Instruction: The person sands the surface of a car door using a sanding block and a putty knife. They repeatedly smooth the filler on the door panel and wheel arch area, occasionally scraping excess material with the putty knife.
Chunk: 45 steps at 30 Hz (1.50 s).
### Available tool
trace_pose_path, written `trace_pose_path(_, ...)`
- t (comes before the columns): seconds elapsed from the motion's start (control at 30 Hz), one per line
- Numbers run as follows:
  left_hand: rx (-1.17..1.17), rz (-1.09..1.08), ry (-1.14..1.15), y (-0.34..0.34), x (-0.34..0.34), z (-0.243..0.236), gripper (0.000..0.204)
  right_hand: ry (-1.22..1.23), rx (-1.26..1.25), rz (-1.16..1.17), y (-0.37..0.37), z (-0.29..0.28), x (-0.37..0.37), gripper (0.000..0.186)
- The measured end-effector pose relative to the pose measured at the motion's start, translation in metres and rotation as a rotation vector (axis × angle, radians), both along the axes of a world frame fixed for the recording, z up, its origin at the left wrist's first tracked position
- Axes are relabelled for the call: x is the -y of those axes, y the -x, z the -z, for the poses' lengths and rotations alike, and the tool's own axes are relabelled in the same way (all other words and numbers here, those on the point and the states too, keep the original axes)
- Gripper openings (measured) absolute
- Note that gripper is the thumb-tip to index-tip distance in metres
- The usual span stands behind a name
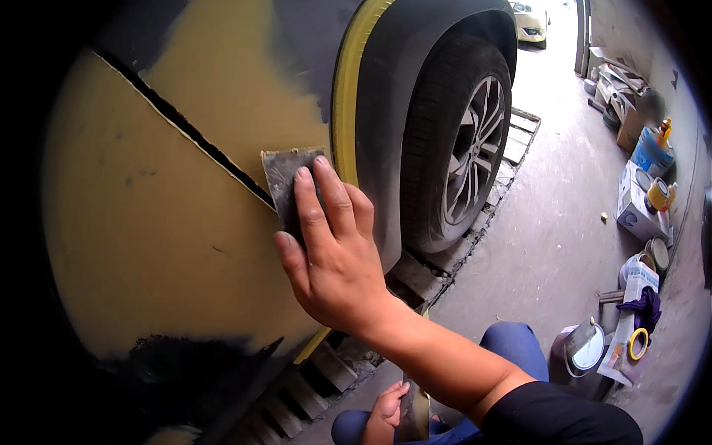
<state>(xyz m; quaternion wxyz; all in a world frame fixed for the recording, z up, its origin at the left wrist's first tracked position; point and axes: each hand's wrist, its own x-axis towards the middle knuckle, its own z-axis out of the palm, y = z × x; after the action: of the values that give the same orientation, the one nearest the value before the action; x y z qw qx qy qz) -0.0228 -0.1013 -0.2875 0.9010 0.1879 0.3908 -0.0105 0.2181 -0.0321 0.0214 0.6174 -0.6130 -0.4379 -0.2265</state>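
My right hand (334,263) grips a flat grey metal spreader (278,182) against a car's body panel (170,252) coated in tan filler, just right of a dark diagonal seam (182,126). Yellow tape (345,96) edges the wheel arch (378,89) beside my fingers, with a black tyre and spoked wheel (475,148) beyond. At the bottom, between my blue-trousered knees, my left hand (387,408) holds an upright flat plate (414,423) smeared with filler, partly hidden behind my right forearm.
A slatted floor grate (330,367) runs under the car. Along the right wall lie a bucket (586,348), several cans (653,256), boxes (638,208), a blue tub (649,152), a tape roll (638,343) and a purple cloth (641,304). A white car (530,22) stands at the far end.
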Motion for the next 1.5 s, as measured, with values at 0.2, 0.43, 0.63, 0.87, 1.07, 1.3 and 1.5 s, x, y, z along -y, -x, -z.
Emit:
trace_pose_path(0.2, -0.169, -0.104, -0.077, 0.005, 0.005, 0.011, 0.030, 0.072, -0.074, -0.008, 0.012, 0.020, -0.004, 0.059)
trace_pose_path(0.43, -0.133, -0.139, -0.046, 0.011, 0.006, 0.020, 0.036, 0.166, -0.151, -0.040, 0.032, 0.077, -0.001, 0.058)
trace_pose_path(0.63, -0.076, -0.112, -0.031, 0.012, 0.006, 0.028, 0.034, 0.217, -0.186, -0.090, 0.039, 0.104, 0.006, 0.058)
trace_pose_path(0.87, -0.128, -0.061, -0.113, -0.003, 0.003, 0.010, 0.028, 0.333, -0.284, -0.346, 0.031, 0.118, 0.060, 0.055)
trace_pose_path(1.07, 0.027, -0.043, 0.052, -0.021, -0.001, -0.019, 0.029, 0.548, -0.051, -0.440, -0.011, 0.131, 0.154, 0.057)
trace_pose_path(1.3, 0.285, -0.096, 0.188, -0.050, -0.003, -0.045, 0.026, 0.721, -0.217, -0.717, 0.001, 0.202, 0.246, 0.041)
trace_pose_path(1.5, 0.171, -0.114, -0.020, -0.056, -0.006, -0.054, 0.026, 0.736, 0.200, -0.148, -0.074, 0.190, 0.222, 0.059)
